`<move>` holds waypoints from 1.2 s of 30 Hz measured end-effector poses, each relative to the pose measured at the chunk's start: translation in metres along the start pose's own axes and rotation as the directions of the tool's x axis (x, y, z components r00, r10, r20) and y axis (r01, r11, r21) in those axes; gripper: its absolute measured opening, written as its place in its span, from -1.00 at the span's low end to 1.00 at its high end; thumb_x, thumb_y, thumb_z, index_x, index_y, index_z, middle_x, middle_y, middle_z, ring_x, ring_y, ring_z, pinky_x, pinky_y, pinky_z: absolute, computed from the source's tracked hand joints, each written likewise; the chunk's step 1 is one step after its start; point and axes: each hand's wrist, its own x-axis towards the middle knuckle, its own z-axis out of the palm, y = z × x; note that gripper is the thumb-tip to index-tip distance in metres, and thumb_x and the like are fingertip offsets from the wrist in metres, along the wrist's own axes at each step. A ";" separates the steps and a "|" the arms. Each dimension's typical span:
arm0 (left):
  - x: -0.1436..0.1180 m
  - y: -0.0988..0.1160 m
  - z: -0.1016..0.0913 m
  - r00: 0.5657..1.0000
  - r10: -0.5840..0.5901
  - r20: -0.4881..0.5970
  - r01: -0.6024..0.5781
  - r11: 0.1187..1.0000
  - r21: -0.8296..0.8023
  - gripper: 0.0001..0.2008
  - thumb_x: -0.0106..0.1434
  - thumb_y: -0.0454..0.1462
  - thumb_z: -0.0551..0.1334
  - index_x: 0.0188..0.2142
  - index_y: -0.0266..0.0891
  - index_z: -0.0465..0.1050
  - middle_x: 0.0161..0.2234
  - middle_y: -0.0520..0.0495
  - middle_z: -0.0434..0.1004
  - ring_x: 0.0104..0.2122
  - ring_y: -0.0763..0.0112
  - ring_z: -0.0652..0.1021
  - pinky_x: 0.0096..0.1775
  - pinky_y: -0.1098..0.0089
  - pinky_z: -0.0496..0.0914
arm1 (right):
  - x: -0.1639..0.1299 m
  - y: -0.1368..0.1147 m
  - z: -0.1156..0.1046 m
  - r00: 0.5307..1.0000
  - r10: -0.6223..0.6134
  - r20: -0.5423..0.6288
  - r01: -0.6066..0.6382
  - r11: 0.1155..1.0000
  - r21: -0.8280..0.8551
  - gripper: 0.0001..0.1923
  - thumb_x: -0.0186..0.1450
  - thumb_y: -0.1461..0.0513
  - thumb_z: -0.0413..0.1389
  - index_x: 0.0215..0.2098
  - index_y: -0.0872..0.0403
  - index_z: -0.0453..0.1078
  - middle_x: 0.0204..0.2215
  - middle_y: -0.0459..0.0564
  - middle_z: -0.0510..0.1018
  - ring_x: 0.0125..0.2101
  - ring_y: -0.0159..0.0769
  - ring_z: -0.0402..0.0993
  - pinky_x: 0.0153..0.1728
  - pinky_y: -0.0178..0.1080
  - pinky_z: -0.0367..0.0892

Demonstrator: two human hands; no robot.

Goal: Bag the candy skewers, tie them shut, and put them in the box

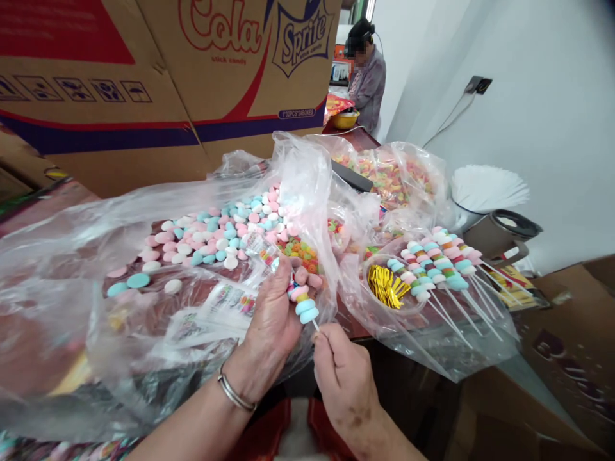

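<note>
Blue-and-pink candy skewer (306, 311) lies clamped in the left grip (275, 310); right grip (344, 371) pinches its stick (315, 325).

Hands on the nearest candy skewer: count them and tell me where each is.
2: the left hand curls around the upper part of the candy skewer; the right hand grips its white stick below the candies. Some fingers are partly hidden.

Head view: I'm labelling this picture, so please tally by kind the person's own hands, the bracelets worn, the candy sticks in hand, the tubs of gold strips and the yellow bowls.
Hands: 2 (left hand, right hand)
Bracelet: 1
Held candy stick: 1
Tub of gold strips: 1
Yellow bowl: 1
Total: 6
</note>
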 end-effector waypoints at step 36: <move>0.001 0.022 0.003 0.962 0.163 -0.220 -0.115 0.970 0.214 -0.96 0.18 -0.41 0.30 -0.39 -0.30 0.48 -0.45 -0.07 0.58 -0.35 0.22 0.66 -0.31 0.28 0.58 | 0.006 0.022 0.004 0.974 -0.179 -0.139 0.144 0.963 -0.229 -0.77 0.36 0.17 -0.04 -0.46 0.04 0.25 -0.66 -0.19 0.22 -0.65 -0.45 0.09 -0.57 -0.33 0.01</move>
